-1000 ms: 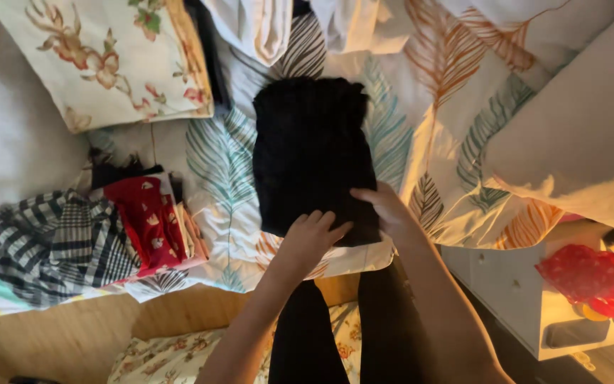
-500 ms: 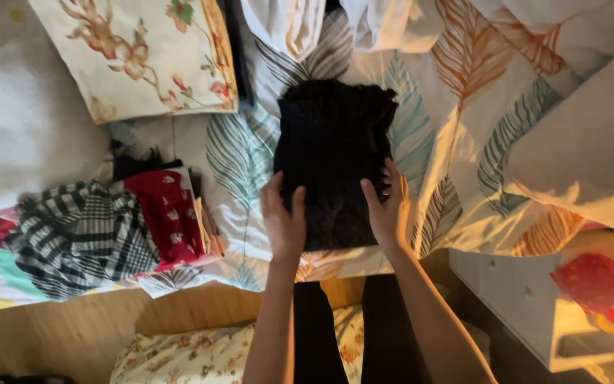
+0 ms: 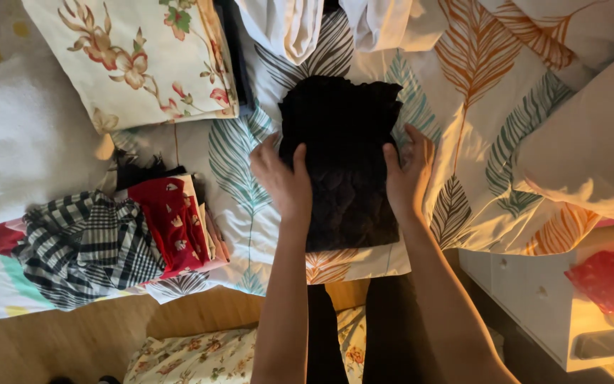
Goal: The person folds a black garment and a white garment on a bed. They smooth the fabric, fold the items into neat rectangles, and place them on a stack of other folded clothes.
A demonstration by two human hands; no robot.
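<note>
Two hands are set against one folded black knitted garment [image 3: 342, 163], which lies on the leaf-patterned bedsheet [image 3: 477, 92] with its long axis running away from the person. To its left, apart from it, a stack of folded clothes topped by red patterned fabric [image 3: 172, 220] is seen. The left hand [image 3: 282, 178] is laid against the garment's left edge, fingers closed over the cloth. The right hand [image 3: 408, 174] is pressed likewise on the right edge. Neither hand is nearer; the garment is bracketed between them.
</note>
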